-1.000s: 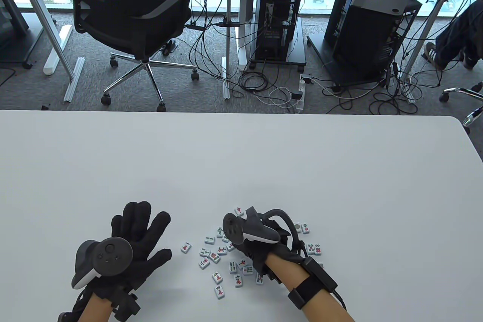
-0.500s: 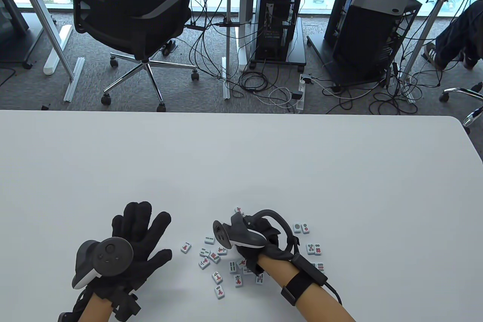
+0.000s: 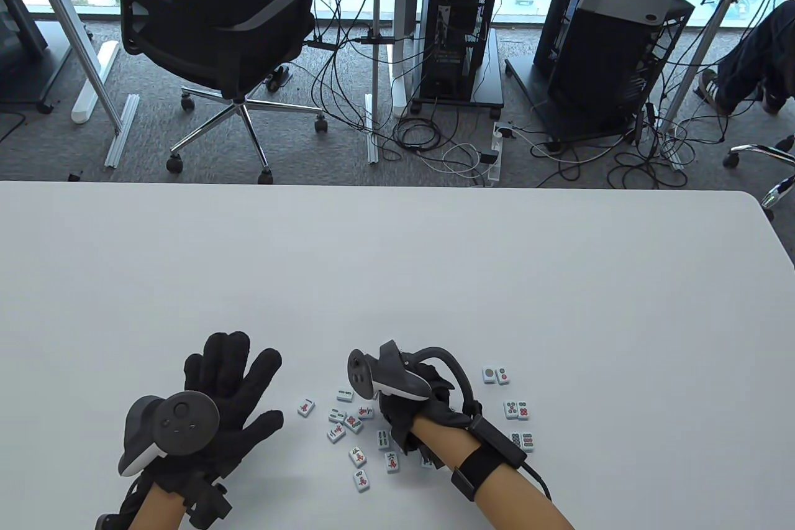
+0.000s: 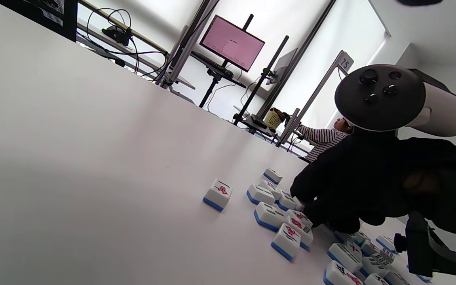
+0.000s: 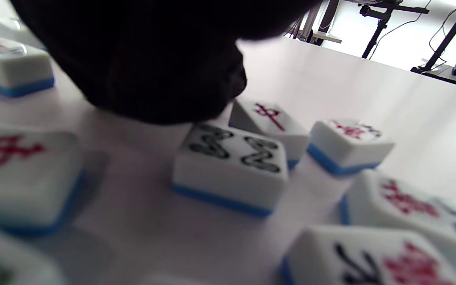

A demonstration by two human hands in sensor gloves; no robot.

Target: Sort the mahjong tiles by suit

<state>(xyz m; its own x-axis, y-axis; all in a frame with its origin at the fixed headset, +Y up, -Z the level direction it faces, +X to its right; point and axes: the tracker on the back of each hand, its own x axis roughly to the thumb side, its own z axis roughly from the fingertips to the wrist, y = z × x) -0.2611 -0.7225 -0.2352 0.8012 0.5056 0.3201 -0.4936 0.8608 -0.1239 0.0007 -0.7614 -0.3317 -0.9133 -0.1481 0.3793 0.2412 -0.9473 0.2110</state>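
Observation:
Several small white mahjong tiles with blue backs (image 3: 353,424) lie scattered face up near the table's front edge. My right hand (image 3: 397,415) hovers low over this cluster, fingers curled down; its tracker hides the fingertips from above. In the left wrist view the right hand (image 4: 319,206) touches the tiles (image 4: 287,233) with its fingertips; whether it grips one is hidden. In the right wrist view the dark glove (image 5: 141,59) sits just behind a bamboo tile (image 5: 232,158). My left hand (image 3: 230,381) lies flat on the table, fingers spread, left of a lone tile (image 3: 305,407).
Three pairs of tiles lie side by side to the right of the hand: (image 3: 496,375), (image 3: 517,410), (image 3: 523,440). The white table (image 3: 397,269) stretches far beyond the tiles. An office chair (image 3: 217,39) and computer racks stand on the floor behind it.
My right hand has slid left and back toward the near edge, its tracker rolling leftward. The tile seen beyond it is now hidden. The left hand has stayed still.

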